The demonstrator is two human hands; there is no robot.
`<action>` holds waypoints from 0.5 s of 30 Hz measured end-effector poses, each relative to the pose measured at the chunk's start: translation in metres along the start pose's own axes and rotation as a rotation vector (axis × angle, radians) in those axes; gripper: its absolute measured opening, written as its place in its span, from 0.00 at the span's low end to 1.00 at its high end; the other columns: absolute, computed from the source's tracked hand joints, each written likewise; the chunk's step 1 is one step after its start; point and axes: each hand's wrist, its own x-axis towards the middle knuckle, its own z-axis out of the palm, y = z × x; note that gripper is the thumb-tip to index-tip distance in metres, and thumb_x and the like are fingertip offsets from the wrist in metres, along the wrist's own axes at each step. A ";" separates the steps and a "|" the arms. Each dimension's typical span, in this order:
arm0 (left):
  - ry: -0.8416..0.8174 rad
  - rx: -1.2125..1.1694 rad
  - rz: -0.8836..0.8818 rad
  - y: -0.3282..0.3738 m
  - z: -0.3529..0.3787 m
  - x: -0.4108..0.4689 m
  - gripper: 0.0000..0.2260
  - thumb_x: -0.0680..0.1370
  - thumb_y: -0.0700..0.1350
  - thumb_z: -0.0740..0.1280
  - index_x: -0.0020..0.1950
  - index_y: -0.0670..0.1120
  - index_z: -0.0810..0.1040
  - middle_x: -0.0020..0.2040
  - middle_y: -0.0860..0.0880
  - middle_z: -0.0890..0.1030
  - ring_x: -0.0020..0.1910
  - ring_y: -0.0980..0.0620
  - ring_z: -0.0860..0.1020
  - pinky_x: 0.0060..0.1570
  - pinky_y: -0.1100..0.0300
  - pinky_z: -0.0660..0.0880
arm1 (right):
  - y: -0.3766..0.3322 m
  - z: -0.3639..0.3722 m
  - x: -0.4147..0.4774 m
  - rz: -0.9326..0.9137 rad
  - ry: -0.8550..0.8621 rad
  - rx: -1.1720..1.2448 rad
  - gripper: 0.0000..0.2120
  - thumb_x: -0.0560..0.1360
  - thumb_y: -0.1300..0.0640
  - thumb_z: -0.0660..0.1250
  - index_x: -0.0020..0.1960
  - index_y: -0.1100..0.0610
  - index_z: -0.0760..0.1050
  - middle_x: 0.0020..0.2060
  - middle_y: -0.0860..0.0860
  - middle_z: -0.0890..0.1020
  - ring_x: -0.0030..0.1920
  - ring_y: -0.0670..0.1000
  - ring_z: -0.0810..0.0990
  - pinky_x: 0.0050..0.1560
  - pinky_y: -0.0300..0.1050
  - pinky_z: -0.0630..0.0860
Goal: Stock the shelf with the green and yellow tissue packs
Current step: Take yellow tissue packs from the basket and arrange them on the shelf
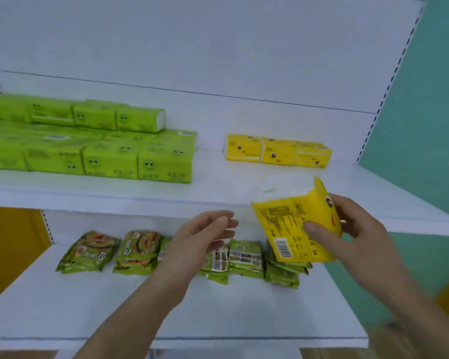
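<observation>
On the upper shelf [218, 193], left end: green tissue packs [88, 146] stacked in two tiers, the lower tier reaching the front edge and a shorter row on top, towards the back. Blur makes the count unsure; perhaps a dozen.

Right half, near the back panel: three yellow tissue packs [278, 151] in one row, touching side by side. They sit well apart from the green block, with bare shelf between them and more in front.

Fourth yellow pack [290, 224] is in the right hand [360, 229]. It is held off the shelf, just in front of the front edge towards the right end. It tilts, with the barcode side facing the camera and the white end up. The thumb [314, 229] presses across the printed back and the fingers wrap round the far side.

Left hand [200, 237] hovers just left of that pack without touching it. Its fingers are loosely together, slightly curved, and hold nothing.

Lower shelf [166, 307]: green snack bags [88, 252] in a row along the back. They are not part of this job.

Progress, as judged: the green side looks largely stocked and the yellow side is barely started. The pack in hand has not been placed yet. It likely goes beside or in front of the yellow row. How many packs remain out of view cannot be told.
</observation>
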 end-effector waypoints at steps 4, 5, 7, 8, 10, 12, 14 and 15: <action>-0.028 0.060 0.086 0.018 0.040 0.047 0.09 0.79 0.43 0.63 0.55 0.48 0.81 0.49 0.52 0.85 0.50 0.55 0.82 0.54 0.61 0.76 | 0.017 -0.035 0.053 -0.057 0.099 -0.039 0.24 0.62 0.41 0.71 0.58 0.40 0.75 0.48 0.40 0.82 0.46 0.40 0.80 0.44 0.38 0.75; -0.025 0.073 0.097 0.021 0.051 0.062 0.09 0.79 0.43 0.63 0.55 0.48 0.81 0.49 0.52 0.85 0.50 0.54 0.82 0.54 0.61 0.76 | 0.022 -0.043 0.068 -0.070 0.114 -0.052 0.23 0.63 0.42 0.71 0.58 0.40 0.75 0.48 0.39 0.81 0.45 0.39 0.80 0.44 0.37 0.74; -0.029 0.116 0.116 0.026 0.075 0.090 0.08 0.79 0.43 0.64 0.54 0.48 0.81 0.49 0.52 0.85 0.51 0.53 0.82 0.55 0.58 0.76 | 0.037 -0.059 0.098 -0.091 0.137 -0.082 0.20 0.63 0.43 0.70 0.55 0.38 0.75 0.46 0.34 0.80 0.45 0.36 0.79 0.42 0.29 0.72; -0.035 0.142 0.137 0.027 0.086 0.104 0.07 0.79 0.44 0.65 0.53 0.50 0.81 0.48 0.53 0.85 0.51 0.53 0.81 0.56 0.57 0.75 | 0.045 -0.067 0.112 -0.106 0.147 -0.097 0.18 0.64 0.44 0.71 0.53 0.37 0.74 0.45 0.34 0.80 0.45 0.35 0.78 0.40 0.26 0.71; -0.060 0.199 0.200 0.030 0.111 0.134 0.05 0.76 0.48 0.68 0.51 0.54 0.82 0.48 0.55 0.84 0.51 0.54 0.81 0.56 0.58 0.74 | 0.062 -0.085 0.140 -0.135 0.166 -0.146 0.18 0.66 0.48 0.76 0.50 0.35 0.72 0.44 0.36 0.80 0.45 0.35 0.77 0.41 0.24 0.69; -0.096 0.280 0.261 0.031 0.136 0.165 0.06 0.75 0.51 0.68 0.50 0.56 0.81 0.49 0.56 0.84 0.51 0.57 0.80 0.55 0.63 0.73 | 0.088 -0.106 0.167 -0.160 0.187 -0.222 0.20 0.69 0.55 0.76 0.51 0.37 0.71 0.46 0.39 0.78 0.46 0.42 0.76 0.45 0.34 0.68; -0.112 0.370 0.310 0.031 0.161 0.198 0.06 0.77 0.48 0.68 0.52 0.54 0.81 0.49 0.56 0.83 0.49 0.63 0.78 0.51 0.72 0.71 | 0.118 -0.125 0.196 -0.167 0.208 -0.362 0.18 0.69 0.56 0.75 0.55 0.44 0.74 0.47 0.44 0.77 0.48 0.49 0.74 0.47 0.43 0.66; -0.114 0.416 0.325 0.030 0.172 0.215 0.07 0.77 0.47 0.67 0.54 0.53 0.80 0.48 0.57 0.83 0.47 0.64 0.78 0.49 0.74 0.70 | 0.134 -0.133 0.210 -0.163 0.212 -0.445 0.19 0.69 0.56 0.75 0.58 0.48 0.75 0.47 0.45 0.77 0.50 0.51 0.74 0.48 0.44 0.65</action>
